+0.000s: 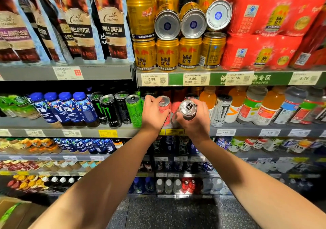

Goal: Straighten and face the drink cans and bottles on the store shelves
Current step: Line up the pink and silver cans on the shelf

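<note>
Silver-topped and dark-bodied, the can (185, 113) in the right hand (195, 121) is the thing the next move turns on: its long axis tilts, top leaning toward the camera and to the right, base down near the front lip of the middle shelf (74, 128). The right fingers curl round its lower body from the right and near side, thumb across the front, so the can lies left of and above that palm. Its label cannot be read from here.

Just to its left, the left hand (152, 113) grips a pink-red can (165, 106) that stands upright on the same shelf, fingers wrapped over its left flank, thumb near the rim. The two cans sit close together, nearly touching; the hands are apart.

For room: a green Monster can (135, 109) stands hard by the left hand's far side, and a white Monster can (221, 111) stands just right of the right hand, so the gap between them is narrow. By my judgement the tilted can needs setting upright into the slot beside the pink-red one, with little sideways freedom. The shelf edge with its yellow price tags (173, 131) runs directly beneath both wrists; behind, the row recedes into shadow and its depth is unclear
</note>
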